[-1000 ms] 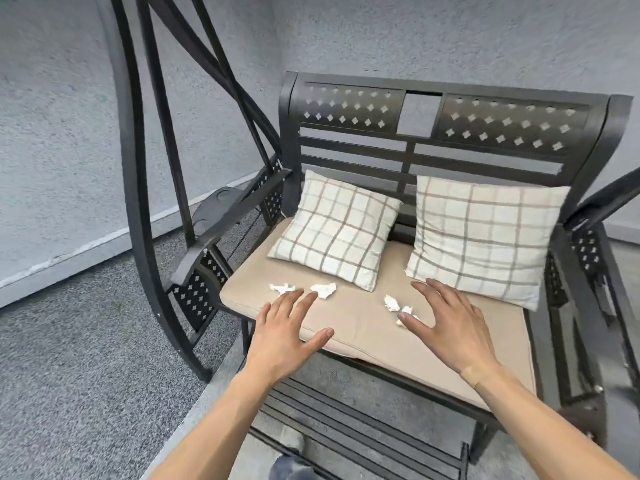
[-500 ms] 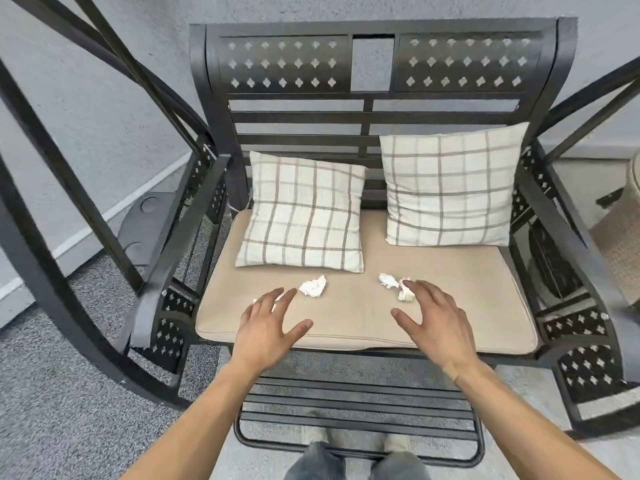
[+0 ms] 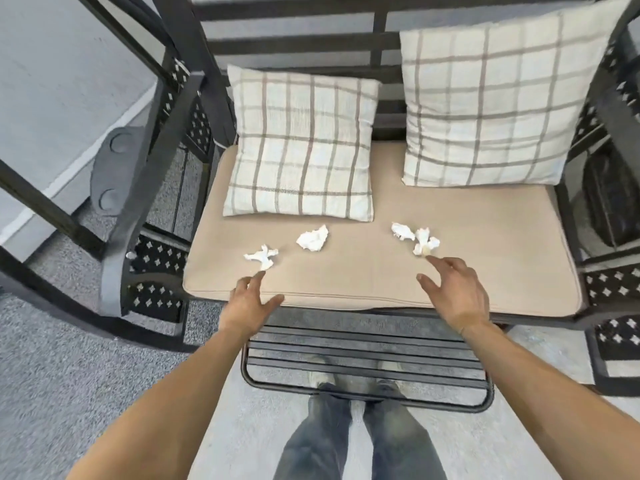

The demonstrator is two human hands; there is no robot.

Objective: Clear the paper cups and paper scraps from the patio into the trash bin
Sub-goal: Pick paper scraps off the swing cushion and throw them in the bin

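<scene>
Several crumpled white paper scraps lie on the tan seat cushion (image 3: 485, 265) of a black metal swing bench. On the left lie one scrap (image 3: 261, 257) and a rounder scrap (image 3: 313, 239). On the right lie a small scrap (image 3: 402, 231) and a scrap (image 3: 425, 242) beside it. My left hand (image 3: 251, 301) hovers open at the cushion's front edge, fingertips just short of the leftmost scrap. My right hand (image 3: 453, 289) is open too, its index finger reaching close to the rightmost scrap. Neither hand holds anything. No paper cup or trash bin is in view.
Two checked pillows (image 3: 301, 147) (image 3: 491, 98) lean against the bench back. Black armrests (image 3: 152, 188) and frame bars close in the seat on both sides. A slatted footrest (image 3: 367, 355) sits below the seat, just ahead of my feet. Grey carpet lies to the left.
The view has moved closer and tilted down over the seat. Both hands sit nearer the cushion's front edge, and the leftmost scrap, hidden by my left hand before, shows now.
</scene>
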